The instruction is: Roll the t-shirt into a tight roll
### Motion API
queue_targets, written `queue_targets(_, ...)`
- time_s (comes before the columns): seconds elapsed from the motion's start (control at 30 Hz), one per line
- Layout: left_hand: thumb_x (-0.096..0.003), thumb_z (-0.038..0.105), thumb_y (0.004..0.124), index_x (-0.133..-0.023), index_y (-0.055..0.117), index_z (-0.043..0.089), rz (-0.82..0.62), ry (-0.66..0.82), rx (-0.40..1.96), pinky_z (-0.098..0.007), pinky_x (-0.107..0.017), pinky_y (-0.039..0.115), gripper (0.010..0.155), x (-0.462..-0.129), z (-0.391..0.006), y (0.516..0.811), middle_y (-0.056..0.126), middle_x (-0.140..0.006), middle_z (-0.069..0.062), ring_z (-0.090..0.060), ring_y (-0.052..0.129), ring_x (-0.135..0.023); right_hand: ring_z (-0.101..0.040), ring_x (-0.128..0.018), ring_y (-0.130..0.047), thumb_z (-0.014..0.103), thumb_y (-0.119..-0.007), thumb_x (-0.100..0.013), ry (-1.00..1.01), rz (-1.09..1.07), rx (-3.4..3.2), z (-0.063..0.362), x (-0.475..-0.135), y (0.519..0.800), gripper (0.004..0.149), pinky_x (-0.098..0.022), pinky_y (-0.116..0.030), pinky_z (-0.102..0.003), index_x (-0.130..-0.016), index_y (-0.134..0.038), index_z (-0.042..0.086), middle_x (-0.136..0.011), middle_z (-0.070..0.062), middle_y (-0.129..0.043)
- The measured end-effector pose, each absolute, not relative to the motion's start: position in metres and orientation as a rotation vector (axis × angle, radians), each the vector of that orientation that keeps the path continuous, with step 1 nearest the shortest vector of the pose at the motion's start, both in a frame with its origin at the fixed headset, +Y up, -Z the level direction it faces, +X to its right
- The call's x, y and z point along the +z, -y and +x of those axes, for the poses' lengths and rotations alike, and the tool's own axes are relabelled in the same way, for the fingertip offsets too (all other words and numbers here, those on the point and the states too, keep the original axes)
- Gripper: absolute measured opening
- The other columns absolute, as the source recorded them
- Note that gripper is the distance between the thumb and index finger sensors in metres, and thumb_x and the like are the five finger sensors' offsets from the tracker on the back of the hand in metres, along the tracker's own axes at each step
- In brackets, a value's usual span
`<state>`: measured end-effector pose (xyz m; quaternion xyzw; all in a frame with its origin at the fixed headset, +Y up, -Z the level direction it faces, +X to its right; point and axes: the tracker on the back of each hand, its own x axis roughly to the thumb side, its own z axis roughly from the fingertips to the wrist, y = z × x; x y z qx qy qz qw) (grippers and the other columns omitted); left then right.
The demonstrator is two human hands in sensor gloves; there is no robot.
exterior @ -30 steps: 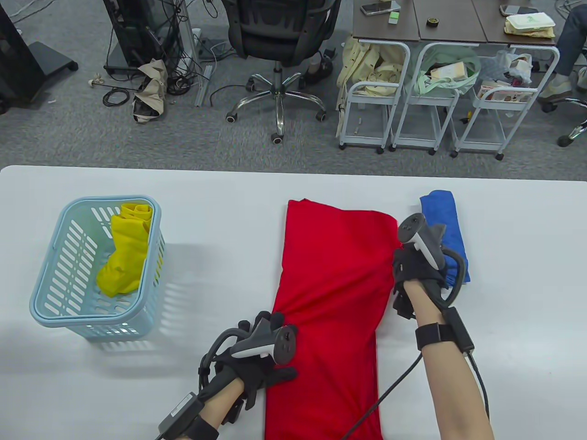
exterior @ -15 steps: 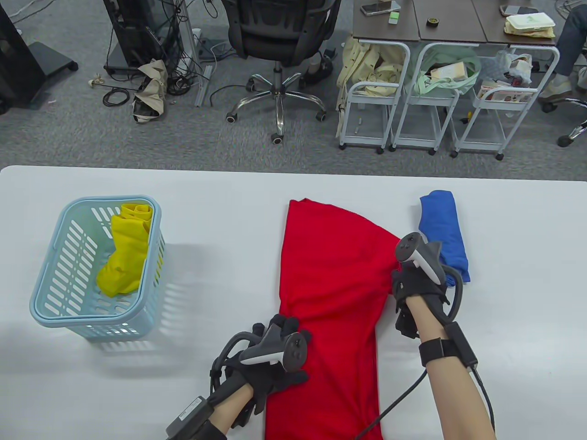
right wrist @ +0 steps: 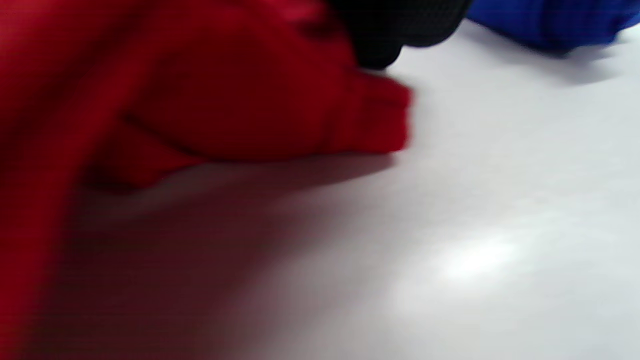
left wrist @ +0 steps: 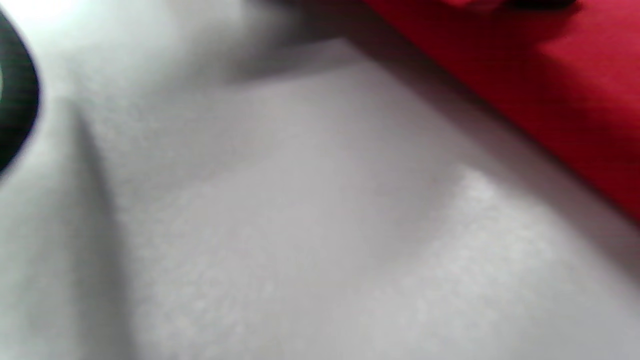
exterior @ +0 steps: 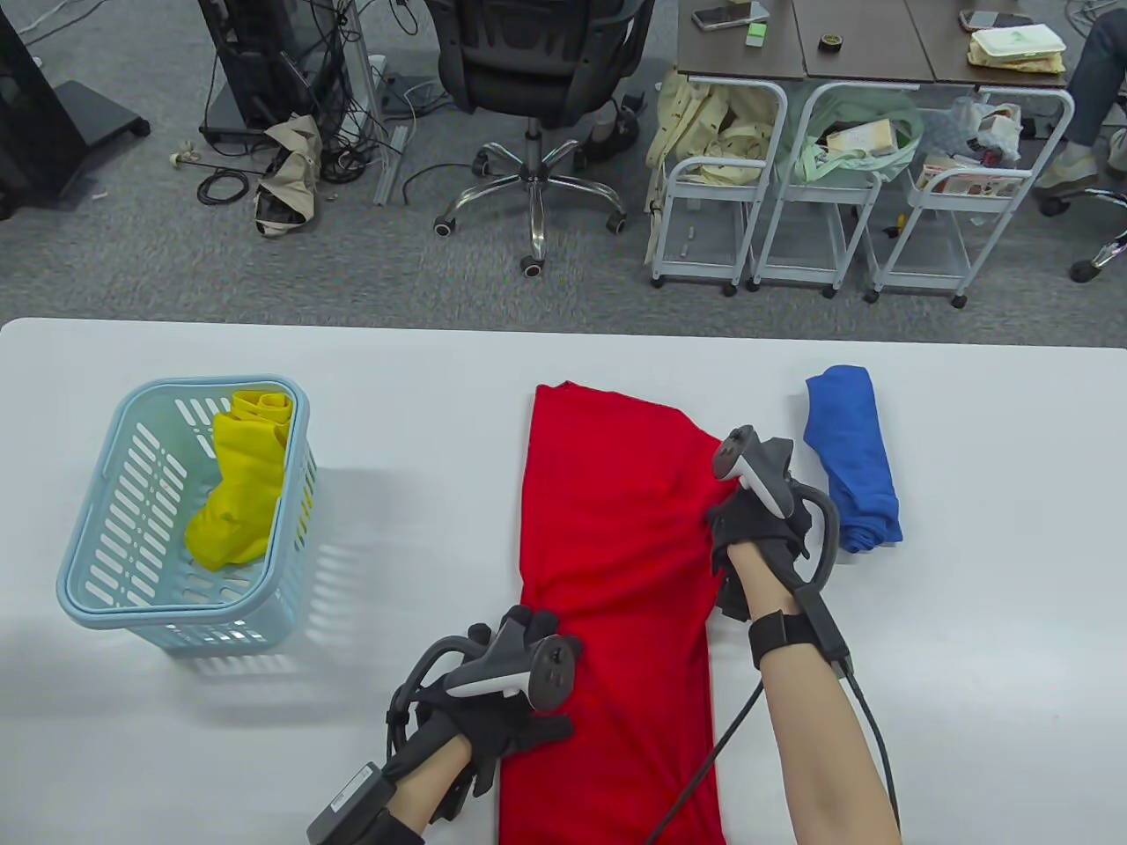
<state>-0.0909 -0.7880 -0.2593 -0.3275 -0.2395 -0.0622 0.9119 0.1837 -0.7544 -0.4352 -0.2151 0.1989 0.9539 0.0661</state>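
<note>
red t-shirt: flat lengthwise on white counter, wrinkled at middle | right hand: grip pinching shirt's right edge, bunched cloth in fingers | left hand: on shirt's left edge, grip state cannot tell | blue roll: just right of shirt | basket with yellow cloth: well left of shirt

The table view looks steeply down from the person's side, facing 12 o'clock across the white table to the office floor. Both wrist views sit very close above the tabletop, blurred; each shares with it the red t-shirt edge, the right also the blue roll.
</note>
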Motion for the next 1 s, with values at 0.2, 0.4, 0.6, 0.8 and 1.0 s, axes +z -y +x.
queue_targets(0.2,-0.0496,0.068,0.042,-0.109,-0.004,0.032,-0.681,0.496,-0.122,-0.067,-0.077,0.018,0.083,-0.259,-0.091,0.788,-0.012,-0.116,-0.009,-0.041,-0.003,-0.108,-0.011,-0.058,-0.098,0.036,-0.08,-0.055,-0.558,-0.693,2.836,0.183,-0.437,0.753,0.08,-0.048,-0.083,-0.034,-0.113,-0.033,0.006,-0.089,-0.005,-0.079)
queue_targets(0.4,-0.0498,0.068,0.042,-0.109,-0.005,0.031,-0.694,0.498,-0.132,-0.067,-0.077,0.018,0.083,-0.26,-0.091,0.788,-0.015,-0.115,-0.01,-0.042,-0.004,-0.108,-0.018,-0.072,-0.091,0.037,-0.076,-0.058,-0.413,-0.152,2.465,0.172,-0.426,0.698,0.075,-0.057,-0.077,-0.041,-0.114,-0.032,0.015,-0.098,-0.005,-0.069)
queue_targets(0.6,-0.0497,0.068,0.042,-0.109,-0.005,0.032,-0.695,0.498,-0.129,-0.067,-0.077,0.018,0.083,-0.26,-0.091,0.788,-0.015,-0.115,-0.009,-0.042,-0.004,-0.108,-0.033,-0.089,-0.082,0.041,-0.063,-0.062,-0.421,0.046,2.44,0.16,-0.406,0.664,0.061,-0.063,-0.07,-0.05,-0.115,-0.043,0.019,-0.11,-0.013,-0.062)
queue_targets(0.8,-0.0496,0.068,0.042,-0.109,-0.005,0.032,-0.692,0.496,-0.132,-0.067,-0.077,0.018,0.083,-0.26,-0.091,0.788,-0.015,-0.115,-0.009,-0.041,-0.004,-0.108,-0.048,-0.107,-0.052,0.035,-0.064,-0.059,-0.661,0.131,2.65,0.142,-0.393,0.705,0.059,-0.069,-0.053,-0.061,-0.114,-0.051,0.018,-0.116,-0.017,-0.054)
queue_targets(1.0,-0.0496,0.067,0.042,-0.11,0.0,0.033,-0.624,0.465,-0.15,-0.066,-0.079,0.023,0.081,-0.261,-0.092,0.785,-0.007,-0.118,-0.009,-0.041,0.002,-0.11,-0.046,-0.106,-0.006,0.049,-0.055,-0.061,-1.075,0.439,2.888,0.109,-0.372,0.753,0.073,-0.073,-0.032,-0.064,-0.116,-0.019,0.019,-0.117,-0.014,-0.012)
